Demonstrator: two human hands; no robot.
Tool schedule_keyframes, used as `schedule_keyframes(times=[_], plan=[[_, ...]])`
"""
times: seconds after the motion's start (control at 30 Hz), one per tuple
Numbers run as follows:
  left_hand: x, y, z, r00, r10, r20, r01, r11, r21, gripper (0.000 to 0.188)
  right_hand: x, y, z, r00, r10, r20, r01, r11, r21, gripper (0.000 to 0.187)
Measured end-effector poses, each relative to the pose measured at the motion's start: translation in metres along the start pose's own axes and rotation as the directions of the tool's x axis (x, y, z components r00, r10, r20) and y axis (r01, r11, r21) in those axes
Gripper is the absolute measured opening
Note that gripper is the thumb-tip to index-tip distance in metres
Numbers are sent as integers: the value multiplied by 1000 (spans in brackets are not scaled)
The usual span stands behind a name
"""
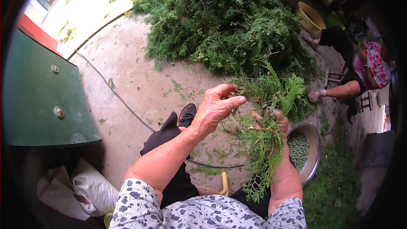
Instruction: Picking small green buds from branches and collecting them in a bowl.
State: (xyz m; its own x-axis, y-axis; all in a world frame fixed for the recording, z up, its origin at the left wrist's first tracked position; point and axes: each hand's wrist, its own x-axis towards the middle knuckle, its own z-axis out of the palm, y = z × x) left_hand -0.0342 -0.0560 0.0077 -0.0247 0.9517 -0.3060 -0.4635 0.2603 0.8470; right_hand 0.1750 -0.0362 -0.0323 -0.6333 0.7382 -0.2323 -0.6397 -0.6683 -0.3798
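Note:
My right hand (277,121) is closed round a leafy evergreen branch (265,142), which looks like cypress or arborvitae. Its flat green sprays rise above the hand and hang down over my right forearm. My left hand (214,108) is beside the branch's left side, with curled fingers and the thumb close to the forefinger. A thin twig meets its fingertips; whether anything small is in them cannot be made out. By my right forearm stands a metal basin (316,150) with many small green cones or berries (299,150) in it.
A large heap of cut evergreen branches (224,25) lies ahead. More greenery (330,191) is at lower right. Another person (373,63) sits at right near a yellow basin (310,19). A dark cable (114,91) crosses the floor. A green metal panel (42,97) and white sacks (91,186) are at left.

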Motion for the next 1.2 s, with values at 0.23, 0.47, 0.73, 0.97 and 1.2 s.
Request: schedule_keyframes(times=[0.23,0.47,0.73,0.97,1.2], plan=[[6,7,-10,997,7,82,-16,994,108,15,0,6,2,999,-7,-34,7,1000,15,19],[6,22,-28,973,64,222,-95,987,130,16,-1,11,2,991,-12,133,25,996,-90,22],[12,10,-37,846,408,343,-486,854,184,16,-4,6,17,996,56,-62,-70,968,-241,50],[8,31,-33,992,-81,95,100,970,-221,18,-9,-1,10,997,-65,-37,49,940,-338,56],[5,30,-37,889,387,247,-459,740,491,13,8,-4,32,998,-33,51,43,974,-224,55]])
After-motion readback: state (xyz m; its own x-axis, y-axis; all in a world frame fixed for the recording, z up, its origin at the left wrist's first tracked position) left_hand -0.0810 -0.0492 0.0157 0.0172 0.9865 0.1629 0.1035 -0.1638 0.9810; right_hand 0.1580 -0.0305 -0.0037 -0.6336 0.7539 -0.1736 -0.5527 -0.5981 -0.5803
